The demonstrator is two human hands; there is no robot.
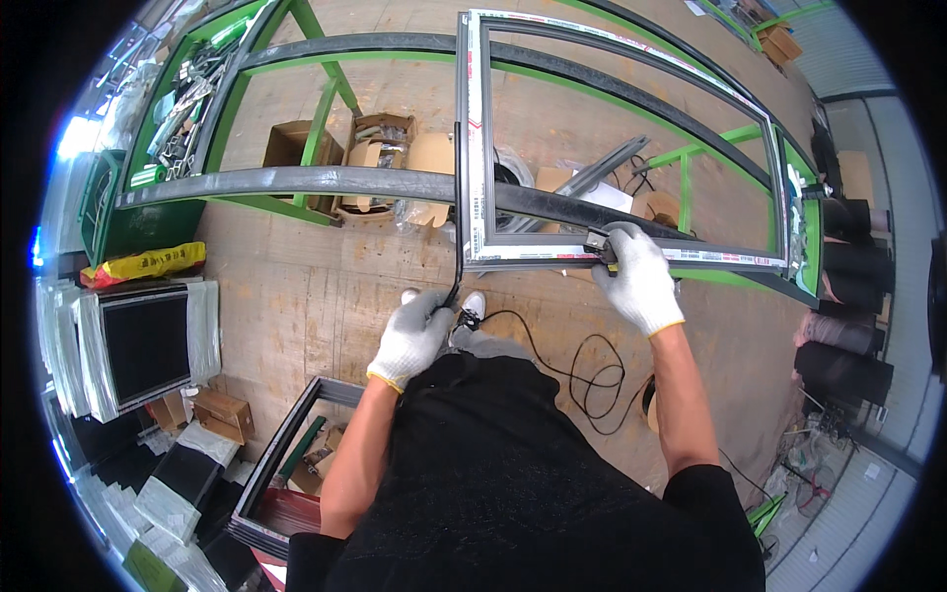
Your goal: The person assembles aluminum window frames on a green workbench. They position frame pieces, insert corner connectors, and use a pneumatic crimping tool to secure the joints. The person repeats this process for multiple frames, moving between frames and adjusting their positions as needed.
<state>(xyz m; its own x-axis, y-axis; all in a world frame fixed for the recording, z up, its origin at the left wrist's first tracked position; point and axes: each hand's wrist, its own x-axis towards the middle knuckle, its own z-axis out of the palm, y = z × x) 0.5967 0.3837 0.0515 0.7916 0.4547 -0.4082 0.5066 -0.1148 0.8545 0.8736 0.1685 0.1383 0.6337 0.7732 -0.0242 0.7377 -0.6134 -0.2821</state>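
Observation:
A rectangular window frame (476,138) with white printed protective film lies across the green work stand. Down its left side runs a thin black strip (458,212), probably a rubber seal. The strip's lower end is in my left hand (412,335), which wears a white glove and is closed around it just below the frame's near left corner. My right hand (639,276), gloved too, is closed on a small dark tool with a metallic end (596,243). That tool is against the frame's near bar; the fingers hide most of it, and its exact kind is unclear.
The stand's black-topped rails (296,182) extend left to a tray of metal hardware (187,113). Cardboard boxes (380,158) sit beneath it. A black cable (597,370) loops on the floor near my feet. Wrapped panels (148,340) stand at left; dark rolls (853,257) lie at right.

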